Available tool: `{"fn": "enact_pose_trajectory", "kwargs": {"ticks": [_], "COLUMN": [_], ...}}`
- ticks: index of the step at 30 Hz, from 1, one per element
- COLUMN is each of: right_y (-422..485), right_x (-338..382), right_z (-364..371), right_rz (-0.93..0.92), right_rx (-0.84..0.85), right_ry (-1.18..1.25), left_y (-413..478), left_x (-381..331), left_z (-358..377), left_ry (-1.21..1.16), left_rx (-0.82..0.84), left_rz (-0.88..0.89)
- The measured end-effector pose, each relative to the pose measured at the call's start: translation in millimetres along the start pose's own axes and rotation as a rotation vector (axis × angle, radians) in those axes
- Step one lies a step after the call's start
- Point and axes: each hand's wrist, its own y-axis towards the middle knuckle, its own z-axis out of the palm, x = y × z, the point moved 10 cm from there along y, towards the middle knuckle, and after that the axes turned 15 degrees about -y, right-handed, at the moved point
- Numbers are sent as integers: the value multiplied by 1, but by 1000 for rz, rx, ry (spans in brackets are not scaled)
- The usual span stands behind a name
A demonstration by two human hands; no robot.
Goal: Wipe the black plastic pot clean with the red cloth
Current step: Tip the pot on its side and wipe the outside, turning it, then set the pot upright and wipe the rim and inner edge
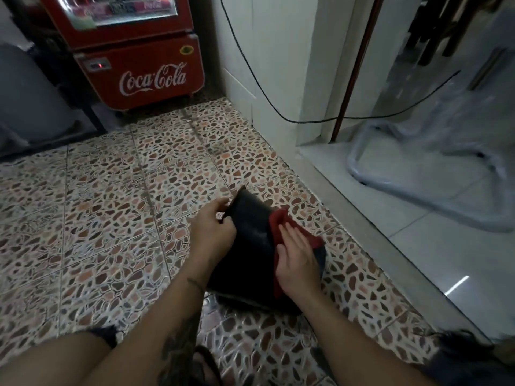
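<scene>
The black plastic pot (249, 218) lies tilted on its side over the pebble-patterned floor, its far rim pointing away from me. My left hand (213, 231) grips the far left rim of the pot. A red cloth (278, 222) is spread over the pot's right side. My right hand (296, 259) lies flat on the cloth, fingers together, pressing it against the pot wall. Part of the cloth hangs below my right palm. The pot's lower end is hidden between my forearms.
A red Coca-Cola cooler (139, 65) stands at the back left. A white wall corner (267, 79) with a black cable (259, 87) rises behind the pot. A raised grey step (359, 210) runs along the right, with a plastic-wrapped metal frame (434, 174) beyond. My knees frame the bottom.
</scene>
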Motion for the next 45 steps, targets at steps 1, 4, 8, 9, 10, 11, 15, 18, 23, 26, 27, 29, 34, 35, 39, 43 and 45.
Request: {"fn": "enact_pose_trajectory", "kwargs": {"ticks": [1, 4, 8, 9, 10, 11, 15, 18, 23, 26, 27, 29, 34, 35, 39, 43, 45], "right_y": [-5, -20, -18, -10, 0, 12, 39, 14, 28, 40, 39, 35, 19, 18, 22, 13, 8], "right_x": [2, 21, 48, 54, 54, 51, -35, -87, -37, 10, 14, 3, -48, -44, -5, -7, -17], "right_z": [-1, 6, 6, 5, 7, 5, 20, 41, 20, -6, -11, -14, -4, -6, -19, -14, -6], "right_rz": [-11, -128, -265, -290, -293, -265, 112, 400, 237, -13, -45, -31, 213, 212, 92, 132, 203], "right_rx": [-2, 34, 55, 81, 116, 139, 218, 384, 240, 87, 45, -12, 88, 87, 44, 88, 132], "right_ry": [-29, -97, -98, -104, -109, -103, 116, 225, 257, 210, 213, 234, 234, 237, 211, 212, 256], "left_y": [0, 1, -1, -1, 0, 2, 5, 6, 7, 11, 12, 9, 1, 0, -3, -11, -15], "left_x": [2, 22, 30, 26, 22, 18, 5, 4, 5, -2, -3, -12, -24, -26, -41, -50, -49], "left_z": [2, -1, -4, 1, 5, 8, 11, 14, 18, 17, 17, 16, 21, 22, 20, 28, 31], "left_ry": [48, 167, 10, -7, -13, -15, -17, 12, 40, -38, -60, -45, 26, 43, 147, 226, 234], "left_rx": [-16, -68, -73, -31, 6, 30, 70, 99, 44, 39, 46, 64, 85, 78, 55, 168, 204], "left_rz": [2, -56, -17, 17, 53, 87, 165, 175, 127, 153, 170, 236, 338, 346, 410, 529, 543]}}
